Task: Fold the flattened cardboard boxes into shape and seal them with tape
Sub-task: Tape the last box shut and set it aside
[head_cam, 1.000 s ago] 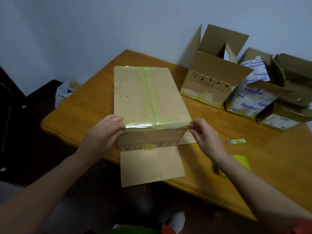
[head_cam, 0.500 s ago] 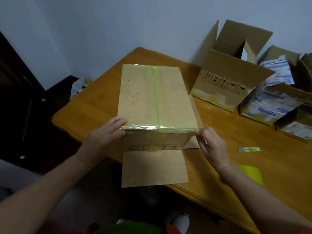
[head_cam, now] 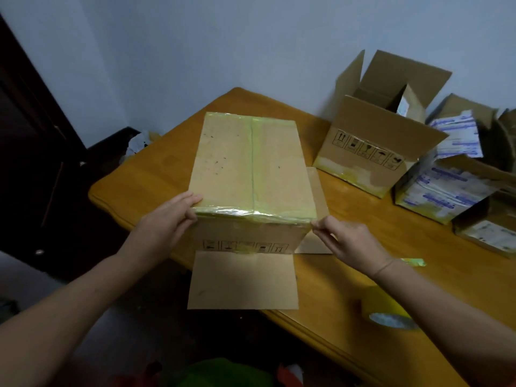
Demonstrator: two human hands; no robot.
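Observation:
A brown cardboard box (head_cam: 251,169) stands upside down on the wooden table (head_cam: 418,247), its upper face sealed with yellowish tape along the seam and edges. Its lower flaps lie spread flat, one hanging over the table's near edge. My left hand (head_cam: 167,222) grips the box's near left corner, thumb on the side and fingers on top. At the near right corner my right hand (head_cam: 349,241) pinches the taped edge. A roll of yellow tape (head_cam: 388,311) lies on the table under my right forearm.
An open brown box (head_cam: 377,146) with handling symbols stands at the back right. Beyond it are more boxes (head_cam: 452,185) with blue and white print. A small scrap of tape (head_cam: 413,262) lies by my right wrist. The floor to the left is dark.
The view has shifted left and closer, so the box looks larger. Both hands have stayed at the box's near corners; the right one now pinches the edge.

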